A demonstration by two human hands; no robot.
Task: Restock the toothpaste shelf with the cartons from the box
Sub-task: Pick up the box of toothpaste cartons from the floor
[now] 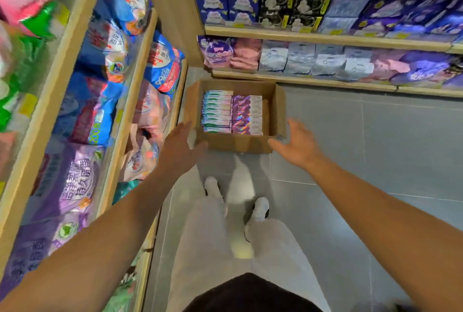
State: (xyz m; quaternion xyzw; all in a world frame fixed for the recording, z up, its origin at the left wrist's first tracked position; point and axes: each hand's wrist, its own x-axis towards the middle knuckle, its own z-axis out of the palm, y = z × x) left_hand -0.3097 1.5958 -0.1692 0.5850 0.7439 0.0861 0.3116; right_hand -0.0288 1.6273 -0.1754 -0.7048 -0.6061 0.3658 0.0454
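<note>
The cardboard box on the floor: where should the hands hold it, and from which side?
Probably the box by its two short end walls, one hand from each side: it sits open-topped and flat, and the left hand and right hand already flank it.

Box on the floor in the corner, a hand at each near corner

The cardboard box (239, 142) sat on the floor (375, 161) ahead of the person's feet (259, 207), tucked where the left shelving (140, 66) met the far shelving (325, 38). Inside, two rows of cartons (231, 114) lay side by side toward its left, a gap along its right wall. The left hand (179, 147) was at the near-left corner, the right hand (298, 145) at the near-right corner. Bagged goods (100, 101) filled the left shelves
</note>
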